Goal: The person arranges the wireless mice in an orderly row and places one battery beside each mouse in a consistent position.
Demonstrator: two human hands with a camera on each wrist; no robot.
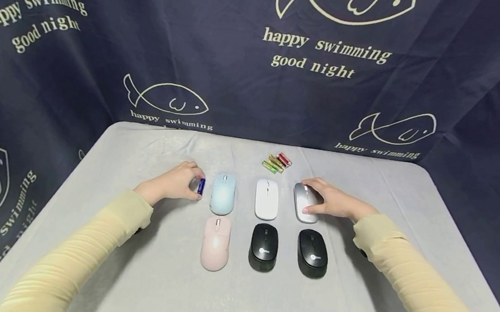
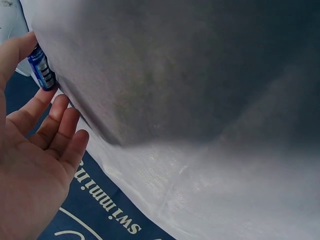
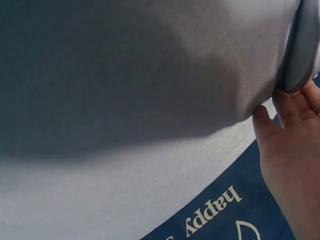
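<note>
My left hand (image 1: pixel 178 181) pinches a blue battery (image 1: pixel 201 186) by its two ends, thumb at the near end and fingers at the far end. In the left wrist view the same battery (image 2: pixel 42 69) sits between thumb and index finger, the other fingers spread loosely. On the right, my right hand (image 1: pixel 335 200) holds a silver computer mouse (image 1: pixel 304 199), thumb on its near part and fingers at its far end. The right wrist view shows the mouse (image 3: pixel 302 47) only in part, with fingertips against its end; the thumb is out of sight there.
Between the hands lie a light blue mouse (image 1: pixel 223 194) and a white mouse (image 1: pixel 266 199). A pink mouse (image 1: pixel 215 245) and two black mice, one in the middle (image 1: pixel 263 247) and one further right (image 1: pixel 312 253), form the nearer row. Several batteries (image 1: pixel 275 163) lie behind on the cloth-covered table (image 1: pixel 224 302).
</note>
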